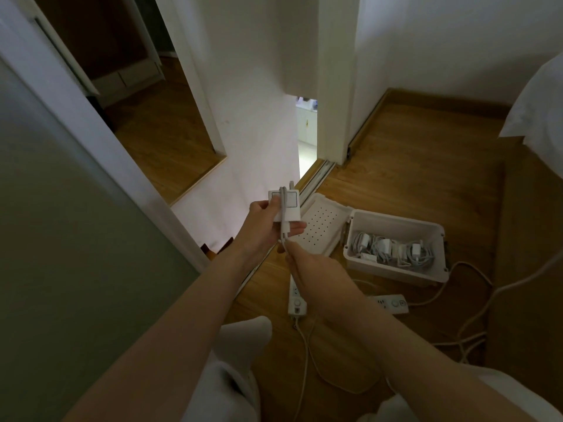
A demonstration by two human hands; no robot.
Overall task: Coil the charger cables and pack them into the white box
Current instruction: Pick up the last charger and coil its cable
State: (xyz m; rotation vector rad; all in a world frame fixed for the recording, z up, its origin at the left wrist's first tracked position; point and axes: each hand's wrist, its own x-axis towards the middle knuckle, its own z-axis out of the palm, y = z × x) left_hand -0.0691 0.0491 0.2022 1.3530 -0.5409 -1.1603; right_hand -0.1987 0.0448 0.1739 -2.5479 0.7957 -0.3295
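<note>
1. Wooden floor (411, 184) of a dim room is recorded, bounded by white walls. A doorway is seen ahead and white bedding (536, 111) at the right edge.
2. The white box (396, 272) is found on the floor, to the right of both hands and well apart from them. Its perforated lid (323, 223) is folded open on the box's left side and lies flat.
3. Inside the box, several coiled cables (393, 249) with white plugs are seen packed together.
4. A white charger adapter (291, 202) is held in the air by the left hand (262, 226), in front of the lid's left end. The thumb is pressed on its upper face and the fingers are curled beneath it, their tips showing past its right edge.
5. The charger cable (284, 214) is laid lengthwise over the adapter's face and leaves at the lower end.
6. The cable is pinched just below the adapter by the fingertips of the right hand (307, 263). The back of that hand is turned to the camera, so the remaining fingers cannot be told.
7. The cable's run beyond the pinch is hidden by the right hand.
8. Two white power strips are noted on the floor: one (297, 301) partly covered by the right forearm, the other (393, 303) just in front of the box. Their cords are trailed across the boards.
9. A knee in light trousers (243, 339) is seen at the bottom of the view.
</note>
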